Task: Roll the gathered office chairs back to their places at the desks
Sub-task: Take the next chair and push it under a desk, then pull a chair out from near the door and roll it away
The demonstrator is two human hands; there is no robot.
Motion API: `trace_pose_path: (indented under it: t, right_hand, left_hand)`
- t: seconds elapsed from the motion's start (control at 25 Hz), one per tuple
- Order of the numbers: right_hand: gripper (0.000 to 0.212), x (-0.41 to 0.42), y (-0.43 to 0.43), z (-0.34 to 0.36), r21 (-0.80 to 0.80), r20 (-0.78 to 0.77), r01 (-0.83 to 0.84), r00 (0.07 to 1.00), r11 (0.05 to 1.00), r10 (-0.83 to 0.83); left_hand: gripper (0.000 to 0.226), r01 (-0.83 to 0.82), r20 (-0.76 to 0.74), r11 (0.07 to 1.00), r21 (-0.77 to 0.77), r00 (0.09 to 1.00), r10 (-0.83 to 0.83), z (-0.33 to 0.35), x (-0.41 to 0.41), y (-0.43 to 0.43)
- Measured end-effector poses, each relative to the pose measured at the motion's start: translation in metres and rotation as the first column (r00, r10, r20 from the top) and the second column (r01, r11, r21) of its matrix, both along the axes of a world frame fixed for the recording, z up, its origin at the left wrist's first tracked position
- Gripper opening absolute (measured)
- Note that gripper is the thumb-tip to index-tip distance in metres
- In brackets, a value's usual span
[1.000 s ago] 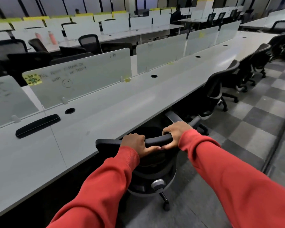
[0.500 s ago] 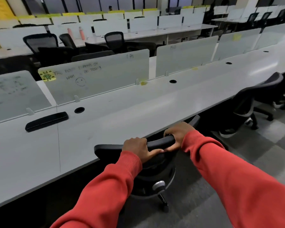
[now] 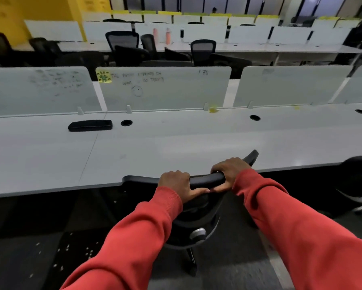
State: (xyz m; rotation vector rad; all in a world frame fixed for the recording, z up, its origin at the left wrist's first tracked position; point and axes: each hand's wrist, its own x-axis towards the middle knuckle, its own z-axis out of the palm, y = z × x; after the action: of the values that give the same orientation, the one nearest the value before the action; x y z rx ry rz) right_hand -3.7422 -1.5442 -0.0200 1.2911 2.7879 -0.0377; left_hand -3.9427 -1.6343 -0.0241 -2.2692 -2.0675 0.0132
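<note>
black office chair point(image 3: 199, 218), upright, backrest at desk point(image 3: 176, 151) edge

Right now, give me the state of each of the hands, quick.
Left hand: closed, gripping the top rail of the chair back.
Right hand: closed, gripping the same chair back.

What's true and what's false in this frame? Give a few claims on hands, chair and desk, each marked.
1. The left hand and right hand both grip the top edge of the chair. True.
2. The tray lies right of the hole. False: it lies left of it.
3. A yellow note is stuck on the divider. True.
4. A laptop sits on the desk. False: no laptop shows on it.
</note>
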Motion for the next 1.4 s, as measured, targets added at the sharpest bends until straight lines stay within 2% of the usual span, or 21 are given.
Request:
trace_pose_path:
  t: [0.12, 0.24, 0.32, 0.4, 0.56, 0.64, 0.76, 0.8, 0.92, 1.0, 1.2, 1.4]
  right_hand:
    - [0.071, 0.013, 0.008, 0.001, -0.055, -0.055, -0.050, 0.997, 0.997, 0.047]
    - [0.069, 0.020, 0.009, 0.002, -0.171, -0.206, -0.082, 0.977, 0.982, 0.046]
    - [0.065, 0.016, 0.009, 0.004, -0.219, -0.346, -0.082, 0.938, 0.972, 0.001]
    - [0.062, -0.003, 0.012, 0.008, -0.203, -0.420, -0.084, 0.907, 0.976, -0.009]
    - [0.045, -0.075, 0.016, 0.017, -0.105, -0.402, -0.109, 0.914, 0.988, 0.057]
    - [0.042, -0.127, 0.012, 0.022, -0.075, -0.404, -0.153, 0.908, 0.985, 0.110]
    - [0.043, -0.215, -0.006, 0.028, -0.050, -0.426, -0.247, 0.881, 0.968, 0.203]
    - [0.043, -0.242, -0.014, 0.028, -0.040, -0.424, -0.280, 0.874, 0.959, 0.238]
    - [0.044, -0.336, -0.051, 0.029, -0.003, -0.416, -0.410, 0.830, 0.912, 0.371]
    - [0.044, -0.393, -0.081, 0.030, 0.020, -0.423, -0.486, 0.788, 0.874, 0.447]
    - [0.038, -0.535, -0.187, 0.035, 0.051, -0.503, -0.675, 0.619, 0.736, 0.603]
    - [0.043, -0.637, -0.287, 0.033, 0.068, -0.447, -0.820, 0.485, 0.569, 0.752]
  left_hand:
    - [0.077, -0.047, -0.001, 0.999, 0.027, 0.999, 0.047, 0.001, 0.014, 0.002]
    - [0.080, -0.074, 0.058, 0.997, 0.038, 0.996, 0.072, 0.000, 0.012, 0.003]
    - [0.079, -0.087, 0.145, 0.996, 0.031, 0.986, 0.081, 0.001, 0.009, 0.002]
    - [0.068, -0.117, 0.265, 0.991, 0.068, 0.960, 0.095, 0.003, 0.000, 0.002]
    - [0.057, -0.235, 0.438, 0.957, 0.169, 0.888, 0.141, 0.005, -0.051, -0.008]
    - [0.054, -0.307, 0.456, 0.929, 0.206, 0.870, 0.186, 0.005, -0.092, -0.023]
    - [0.069, -0.415, 0.453, 0.873, 0.256, 0.849, 0.270, 0.006, -0.163, -0.055]
    - [0.066, -0.446, 0.456, 0.859, 0.253, 0.838, 0.301, 0.008, -0.183, -0.068]
    - [0.043, -0.558, 0.452, 0.786, 0.268, 0.793, 0.409, 0.016, -0.257, -0.116]
    - [0.036, -0.618, 0.437, 0.727, 0.299, 0.766, 0.471, 0.022, -0.303, -0.152]
    - [0.036, -0.789, 0.438, 0.520, 0.326, 0.614, 0.657, 0.019, -0.413, -0.271]
    - [0.041, -0.889, 0.424, 0.348, 0.298, 0.450, 0.786, 0.010, -0.475, -0.370]
